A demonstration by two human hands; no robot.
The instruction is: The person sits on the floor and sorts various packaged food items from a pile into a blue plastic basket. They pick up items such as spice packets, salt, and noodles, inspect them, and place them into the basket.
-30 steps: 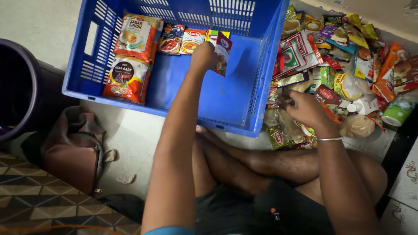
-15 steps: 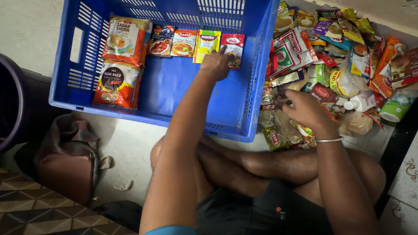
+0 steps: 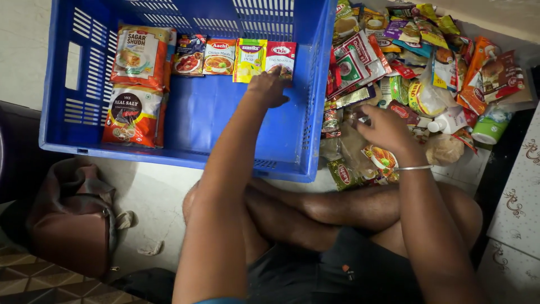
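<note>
From the head camera we see our left hand reaching into the blue crate, fingers loosely curled and resting on the red sachet at the right end of a row of small packets. Our right hand, half open, presses into the heap of packets beside the crate; we cannot tell whether it grips any. Two orange bags lie at the crate's left.

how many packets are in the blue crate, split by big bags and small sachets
Big bags: 2
Small sachets: 4, in a row along the far wall; the left hand rests on the rightmost one
Total in the blue crate: 6
</note>
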